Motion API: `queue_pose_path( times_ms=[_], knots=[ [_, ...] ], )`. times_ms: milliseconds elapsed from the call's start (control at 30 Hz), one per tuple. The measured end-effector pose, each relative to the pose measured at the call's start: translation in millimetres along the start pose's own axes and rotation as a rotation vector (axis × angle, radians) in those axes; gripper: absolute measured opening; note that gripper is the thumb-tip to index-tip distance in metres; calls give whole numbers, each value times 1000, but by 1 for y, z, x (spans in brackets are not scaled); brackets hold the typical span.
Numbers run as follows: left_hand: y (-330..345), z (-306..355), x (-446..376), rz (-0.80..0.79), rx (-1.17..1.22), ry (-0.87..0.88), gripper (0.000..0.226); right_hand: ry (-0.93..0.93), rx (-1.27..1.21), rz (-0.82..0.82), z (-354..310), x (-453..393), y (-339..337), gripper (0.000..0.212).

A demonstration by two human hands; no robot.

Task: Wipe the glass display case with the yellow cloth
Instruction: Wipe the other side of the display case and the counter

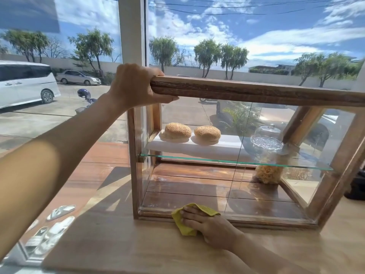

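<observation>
A wood-framed glass display case [256,91] stands on a light wooden counter [122,240]. My left hand [136,86] grips the top left corner of its wooden frame. My right hand [207,224] presses a yellow cloth [182,224] flat against the bottom front edge of the case, left of the middle. The cloth sticks out above and to the left of my fingers. Inside, a glass shelf [217,160] carries a white board with two sesame buns [192,132].
A glass cake dome [267,138] sits at the right of the shelf, with a yellowish fluffy object [267,174] below it. A large window lies behind, with parked cars outside. White slippers [53,228] lie on the floor at lower left. A dark object [357,186] sits at right.
</observation>
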State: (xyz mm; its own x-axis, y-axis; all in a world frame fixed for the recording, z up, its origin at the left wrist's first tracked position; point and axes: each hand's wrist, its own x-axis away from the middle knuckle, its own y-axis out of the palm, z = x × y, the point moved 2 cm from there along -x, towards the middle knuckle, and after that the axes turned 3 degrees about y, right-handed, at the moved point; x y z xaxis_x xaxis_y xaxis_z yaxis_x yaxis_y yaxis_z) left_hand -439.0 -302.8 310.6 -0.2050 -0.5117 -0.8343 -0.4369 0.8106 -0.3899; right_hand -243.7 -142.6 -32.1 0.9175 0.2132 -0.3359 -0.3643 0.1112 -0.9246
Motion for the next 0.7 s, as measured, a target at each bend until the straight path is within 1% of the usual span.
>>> queue_pose_path(
  times_ms=[67,133,200,300,433,533,600,700],
  knots=[
    [0,0,1,-15,-7,-3,72,-27,-4,80,-8,7,-8,49],
    [0,0,1,-25,-8,-16,73,-70,-28,186,-10,10,-30,50],
    [1,0,1,-27,-6,-24,74,-88,-44,308,-5,2,-69,56],
    [1,1,0,-39,-19,-31,73,-84,37,458,9,-22,-144,56],
    [1,1,0,-36,-32,-40,75,-80,141,605,46,-58,-224,38],
    [1,1,0,-28,-22,-25,74,-96,231,603,72,-71,-251,36],
    [1,1,-1,-24,-19,-30,74,-116,252,570,80,-72,-253,36],
    [2,0,-1,-15,-22,-39,73,-90,270,561,81,-71,-245,43]
  ],
)
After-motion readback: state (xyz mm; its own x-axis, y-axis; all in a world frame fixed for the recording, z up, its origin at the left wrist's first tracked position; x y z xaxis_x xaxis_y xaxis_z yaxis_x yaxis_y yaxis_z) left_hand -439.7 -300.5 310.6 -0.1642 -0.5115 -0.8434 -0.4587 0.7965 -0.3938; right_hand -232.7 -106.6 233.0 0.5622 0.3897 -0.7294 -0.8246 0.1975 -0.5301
